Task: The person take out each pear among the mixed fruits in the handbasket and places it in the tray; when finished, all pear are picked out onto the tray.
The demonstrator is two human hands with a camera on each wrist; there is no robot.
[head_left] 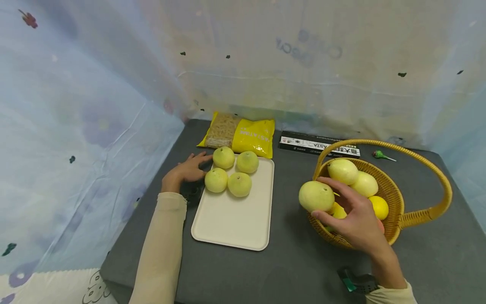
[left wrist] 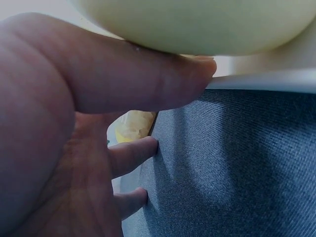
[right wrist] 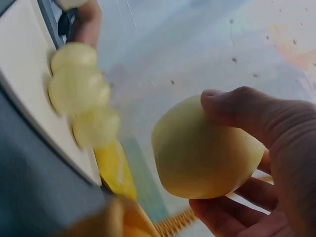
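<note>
In the head view my right hand (head_left: 355, 215) grips a small, round, pale green melon (head_left: 316, 196) between thumb and fingers, over the left rim of the wicker basket (head_left: 395, 194). The right wrist view shows this melon (right wrist: 202, 150) up close, the thumb on its top. Several similar melons (head_left: 239, 184) sit grouped on the upper part of a cream tray (head_left: 235, 223). Beside the tray's left edge is my left hand (head_left: 190, 168), fingers spread. In the left wrist view its thumb (left wrist: 148, 79) lies straight right against a melon (left wrist: 197, 24), with two fingertips on the dark tabletop.
Inside the basket are pale yellow-green fruits (head_left: 343, 171) and a yellow lemon (head_left: 380, 207); its tall handle (head_left: 429, 160) arches above. A yellow pasta bag (head_left: 253, 136) lies behind the tray, with a long black box (head_left: 303, 143) and a green lollipop (head_left: 379, 155) along the back.
</note>
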